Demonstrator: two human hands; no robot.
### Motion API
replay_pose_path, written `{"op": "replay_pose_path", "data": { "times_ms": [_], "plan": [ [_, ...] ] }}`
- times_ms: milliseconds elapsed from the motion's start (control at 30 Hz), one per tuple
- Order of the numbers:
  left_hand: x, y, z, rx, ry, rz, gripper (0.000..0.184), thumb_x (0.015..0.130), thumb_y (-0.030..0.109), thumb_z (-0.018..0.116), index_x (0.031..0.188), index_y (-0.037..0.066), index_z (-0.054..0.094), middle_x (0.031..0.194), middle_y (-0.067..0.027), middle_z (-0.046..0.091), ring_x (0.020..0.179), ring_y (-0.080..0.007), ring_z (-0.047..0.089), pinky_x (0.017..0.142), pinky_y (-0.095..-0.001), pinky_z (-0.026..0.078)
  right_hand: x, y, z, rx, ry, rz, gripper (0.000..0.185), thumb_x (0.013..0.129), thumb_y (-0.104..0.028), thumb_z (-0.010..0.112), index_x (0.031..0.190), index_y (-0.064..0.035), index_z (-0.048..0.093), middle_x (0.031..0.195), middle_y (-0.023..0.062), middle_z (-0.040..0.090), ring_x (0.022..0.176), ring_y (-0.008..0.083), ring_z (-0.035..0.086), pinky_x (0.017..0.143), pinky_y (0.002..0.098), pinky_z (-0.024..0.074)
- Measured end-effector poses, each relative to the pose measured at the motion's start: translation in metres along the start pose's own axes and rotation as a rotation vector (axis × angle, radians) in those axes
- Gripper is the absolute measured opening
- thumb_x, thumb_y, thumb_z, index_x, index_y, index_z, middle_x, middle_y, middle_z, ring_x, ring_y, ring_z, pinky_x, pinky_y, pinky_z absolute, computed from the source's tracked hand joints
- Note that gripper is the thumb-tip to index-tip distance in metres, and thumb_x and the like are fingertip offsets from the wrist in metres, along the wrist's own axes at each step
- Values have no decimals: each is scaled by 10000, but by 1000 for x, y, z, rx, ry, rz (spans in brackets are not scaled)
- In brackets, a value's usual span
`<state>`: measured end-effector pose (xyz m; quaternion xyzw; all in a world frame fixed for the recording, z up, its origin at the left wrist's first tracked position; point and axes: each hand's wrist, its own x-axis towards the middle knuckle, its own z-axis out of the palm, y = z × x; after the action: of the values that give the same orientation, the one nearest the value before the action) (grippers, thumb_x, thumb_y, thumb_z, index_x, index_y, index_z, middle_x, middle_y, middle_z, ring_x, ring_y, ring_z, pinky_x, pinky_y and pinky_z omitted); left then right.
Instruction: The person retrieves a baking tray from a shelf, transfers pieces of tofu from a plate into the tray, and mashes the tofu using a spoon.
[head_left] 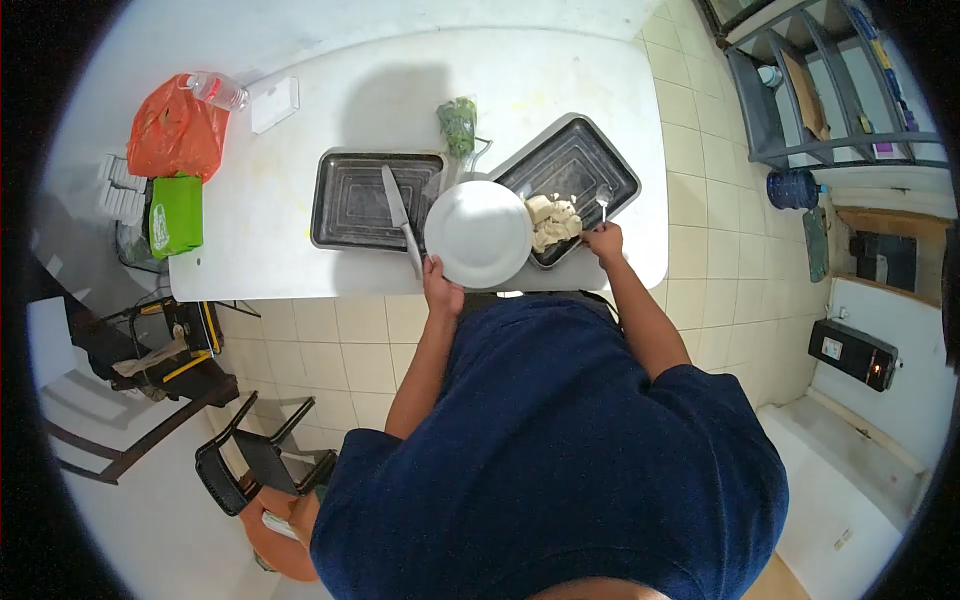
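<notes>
Plate (478,233), one; trays (345,200), two; knife (398,208), one

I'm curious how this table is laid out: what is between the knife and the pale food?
The plate lies between the knife and the pale food, with the left hand at its rim, as the head view shows.

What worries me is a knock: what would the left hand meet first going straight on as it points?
Probably the white plate, whose rim the left hand touches; depth is unclear, so it might slide underneath.
</notes>
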<state>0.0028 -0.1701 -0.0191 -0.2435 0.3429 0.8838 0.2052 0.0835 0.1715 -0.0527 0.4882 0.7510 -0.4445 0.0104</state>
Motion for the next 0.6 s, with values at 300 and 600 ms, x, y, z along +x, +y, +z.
{"op": "replay_pose_path", "data": {
  "times_ms": [300, 600],
  "plan": [
    [10, -11, -8, -23, 16, -18, 320, 1011, 189, 409, 1309, 74, 423, 1310, -100, 517, 1204, -248, 507, 1022, -415, 427, 27, 21, -17, 204, 102, 101, 329, 683, 30, 738, 644, -94, 435, 632, 37, 547, 474, 135, 510, 443, 297, 433],
    [10, -15, -6, 9, 25, 10, 333, 1020, 186, 368, 1324, 61, 418, 1337, -116, 494, 1222, -265, 491, 1040, -422, 409, 39, 34, -60, 92, 197, -28, 321, 687, 4, 736, 625, -71, 429, 628, 38, 548, 561, 148, 553, 517, 320, 491]
  ]
}}
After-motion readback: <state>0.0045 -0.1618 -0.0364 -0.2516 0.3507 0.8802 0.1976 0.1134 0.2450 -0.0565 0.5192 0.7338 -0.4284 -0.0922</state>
